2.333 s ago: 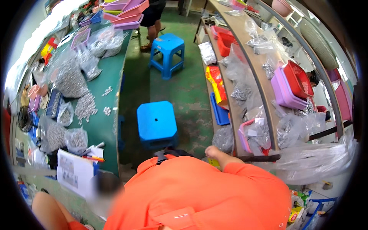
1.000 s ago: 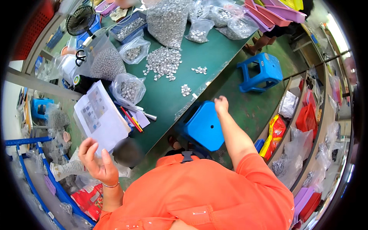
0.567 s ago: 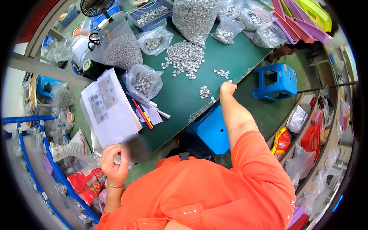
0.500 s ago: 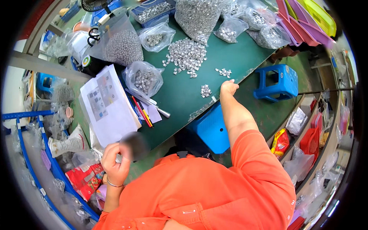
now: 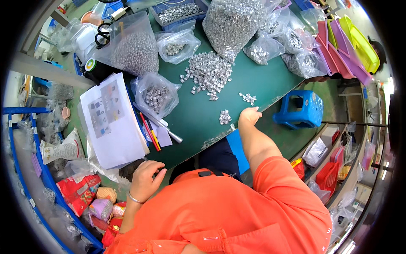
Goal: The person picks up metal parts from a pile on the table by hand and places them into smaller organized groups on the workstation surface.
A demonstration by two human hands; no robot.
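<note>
My left hand (image 5: 147, 180), with a bangle at the wrist, is open by the near left table corner, fingers bent and thumb apart, nothing visible in it. Just beside its fingers lies a dark, crumpled-looking thing (image 5: 130, 170); its kind is unclear. My right hand (image 5: 249, 115) rests on the table's right edge, seemingly open, its fingers partly hidden and no object showing. Near it lie a small cluster of shiny metal pieces (image 5: 247, 98) and another little pile (image 5: 224, 117). Farther back is a large loose heap of similar pieces (image 5: 207, 73).
Bags of metal pieces (image 5: 234, 27) and a blue bin (image 5: 179, 12) line the green table's (image 5: 186, 110) far side. Papers (image 5: 120, 144), pens (image 5: 150, 131) and a metal rod (image 5: 173, 134) lie left. One blue stool (image 5: 300, 108) stands right, another (image 5: 237, 148) under the table edge.
The dark blurred thing in front of my left hand no longer shows there, and the hand is lower. My dark-clothed leg now covers much of the nearer stool. The view has shifted.
</note>
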